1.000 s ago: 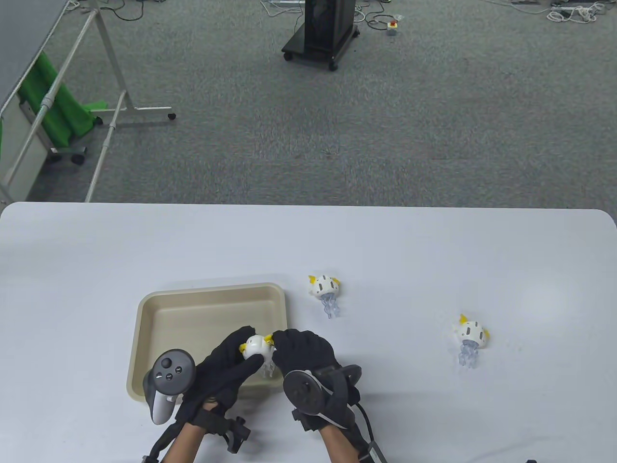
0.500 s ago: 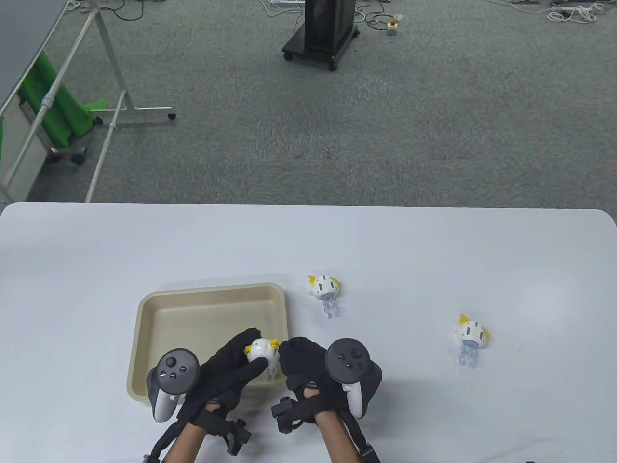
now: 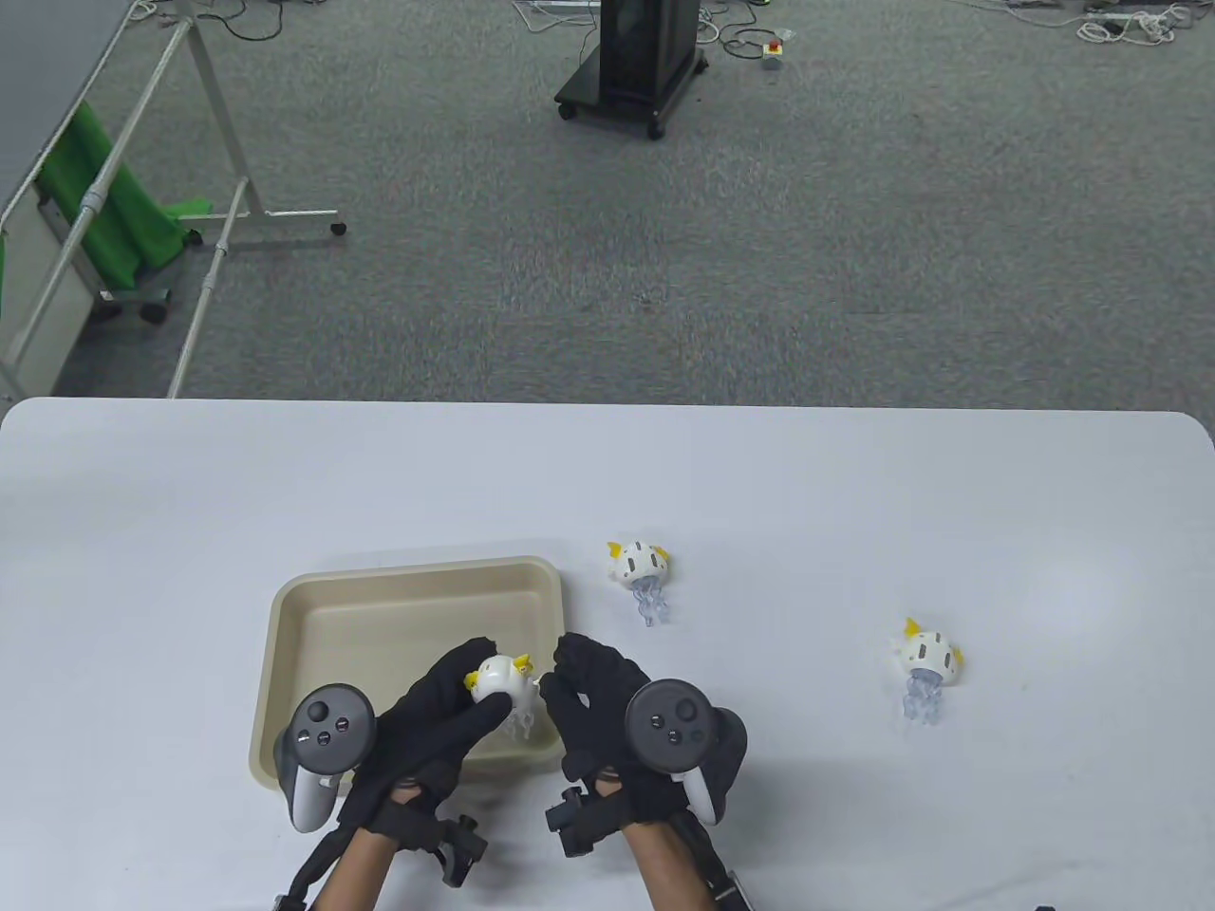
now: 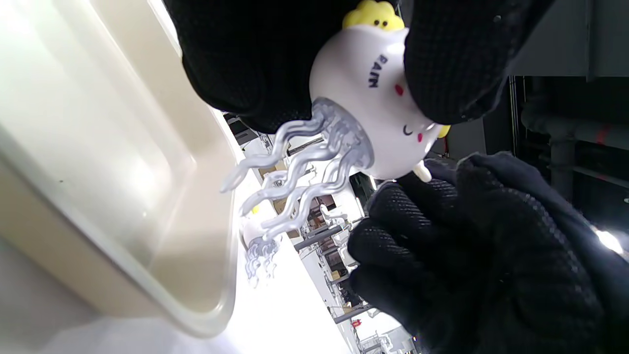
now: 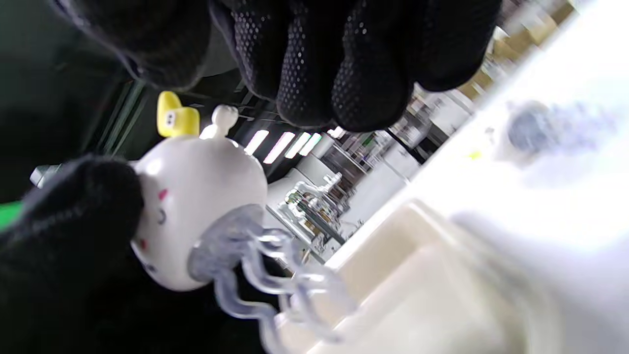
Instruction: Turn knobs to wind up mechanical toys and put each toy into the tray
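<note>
Left hand (image 3: 446, 707) grips the jellyfish toy (image 3: 498, 679) above the tray (image 3: 285, 617) near edge, steadying it; right hand (image 3: 593, 688) fingers curled beside its knob (image 5: 223, 115) (contact unclear), presumably for winding

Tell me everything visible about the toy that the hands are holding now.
The held toy is a small jellyfish figure of glossy white plastic, with a round body, yellow ear-like bumps, red cheek dots, a drawn face and the word RAIN. Clear wavy tentacles hang from a translucent collar. A small white knob sticks out of its side. The left hand grips the body above the tray; the right hand has its fingertips at the knob.
</note>
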Tool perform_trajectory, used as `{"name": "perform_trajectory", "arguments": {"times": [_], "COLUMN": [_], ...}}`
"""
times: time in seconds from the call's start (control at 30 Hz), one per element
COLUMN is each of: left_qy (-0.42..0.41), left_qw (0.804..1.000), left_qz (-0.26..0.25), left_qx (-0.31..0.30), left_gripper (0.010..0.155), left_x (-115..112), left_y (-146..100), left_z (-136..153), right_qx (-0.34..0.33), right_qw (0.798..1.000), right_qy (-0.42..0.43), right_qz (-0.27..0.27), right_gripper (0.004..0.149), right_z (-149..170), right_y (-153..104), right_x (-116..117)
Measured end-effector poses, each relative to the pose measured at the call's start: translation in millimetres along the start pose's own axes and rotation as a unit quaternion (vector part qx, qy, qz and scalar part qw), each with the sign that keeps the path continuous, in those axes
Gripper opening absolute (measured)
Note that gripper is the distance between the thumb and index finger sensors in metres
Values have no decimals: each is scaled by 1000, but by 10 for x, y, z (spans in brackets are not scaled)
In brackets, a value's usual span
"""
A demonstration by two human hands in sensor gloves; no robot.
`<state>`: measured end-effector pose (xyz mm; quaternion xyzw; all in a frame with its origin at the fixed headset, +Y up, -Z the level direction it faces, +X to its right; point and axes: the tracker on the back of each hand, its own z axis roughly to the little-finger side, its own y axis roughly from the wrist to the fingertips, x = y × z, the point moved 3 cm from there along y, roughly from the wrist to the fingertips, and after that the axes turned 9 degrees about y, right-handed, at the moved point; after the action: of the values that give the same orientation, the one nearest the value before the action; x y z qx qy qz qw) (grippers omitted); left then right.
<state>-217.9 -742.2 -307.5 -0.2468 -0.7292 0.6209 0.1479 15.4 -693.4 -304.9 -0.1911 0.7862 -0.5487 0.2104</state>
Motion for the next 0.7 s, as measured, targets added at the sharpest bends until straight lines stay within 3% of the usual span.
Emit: {"name": "perform_trajectory", "arguments": {"times": [0.07, 0.13, 0.23, 0.7], "left_qy": [-6, -7, -3, -12], "left_qw": [1000, 1000, 1000, 1000], "left_qz": [0, 0, 0, 9], "left_qx": [1, 2, 0, 0], "left_gripper": [74, 74, 74, 74], "left_x": [4, 6, 4, -27], "left_y": [1, 2, 1, -4], "left_z": [8, 6, 9, 10], "right_qx": [-44, -94, -130, -151], "right_qw": [997, 982, 962, 957], "right_qy": [-70, -163, -238, -247], "right_qz": [2, -4, 7, 27], "right_gripper": [58, 58, 57, 43], "right_z": [-117, -233, -313, -345], "right_y": [-34, -79, -138, -154], "right_x": [45, 135, 227, 172]}}
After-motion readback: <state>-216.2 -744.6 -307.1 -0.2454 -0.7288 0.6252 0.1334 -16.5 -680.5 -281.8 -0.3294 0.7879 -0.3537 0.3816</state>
